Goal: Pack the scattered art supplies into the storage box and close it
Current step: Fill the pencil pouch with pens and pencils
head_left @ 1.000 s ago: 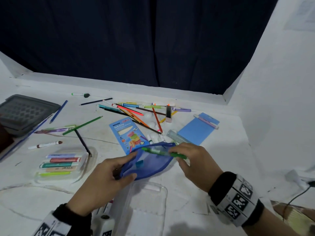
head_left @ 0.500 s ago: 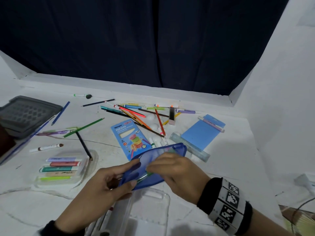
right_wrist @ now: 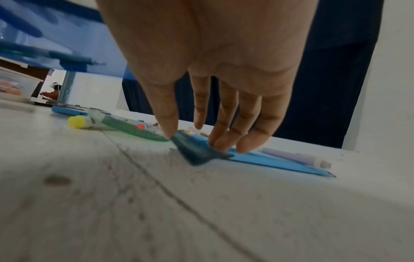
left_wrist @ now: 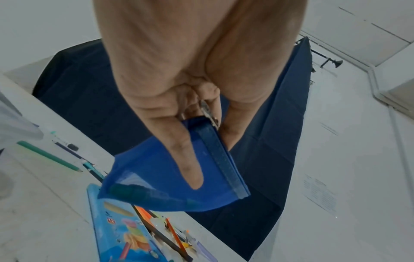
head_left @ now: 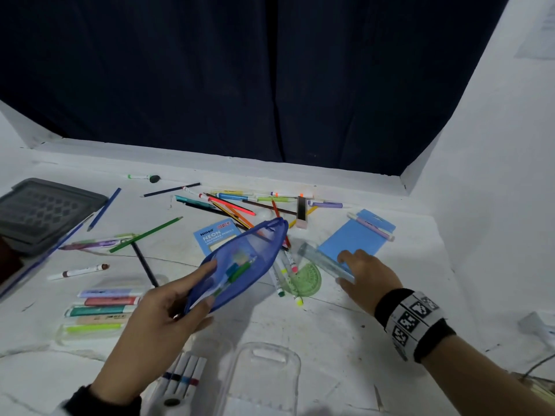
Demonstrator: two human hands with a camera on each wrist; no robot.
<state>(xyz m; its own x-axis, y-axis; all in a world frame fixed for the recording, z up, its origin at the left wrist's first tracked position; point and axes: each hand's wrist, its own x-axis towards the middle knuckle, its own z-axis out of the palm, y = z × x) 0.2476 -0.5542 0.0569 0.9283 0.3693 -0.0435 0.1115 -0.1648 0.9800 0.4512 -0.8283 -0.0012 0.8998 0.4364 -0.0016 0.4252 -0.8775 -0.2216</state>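
My left hand (head_left: 168, 310) grips one end of a blue mesh pouch (head_left: 243, 262) and holds it above the table, mouth towards the far side. A green pen (head_left: 237, 273) lies inside it. In the left wrist view the thumb (left_wrist: 186, 159) presses on the mesh (left_wrist: 156, 177) near the zip. My right hand (head_left: 366, 274) is low at the right. It pinches the near end of a clear ruler (head_left: 321, 259) between thumb and fingertips (right_wrist: 224, 141). The ruler (right_wrist: 197, 152) lies across a blue notepad (head_left: 354, 235).
A grey latticed box (head_left: 45, 211) sits at the far left. Loose pencils and markers (head_left: 240, 205) lie at the back. A blue pencil packet (head_left: 210, 235) and green protractor (head_left: 306, 280) are near the pouch. Clear cases (head_left: 102, 310) (head_left: 264, 376) hold markers in front.
My right hand has left the pouch, with the green pen now inside, and moved right to the ruler. The left hand has raised the pouch and tipped it towards the far side.
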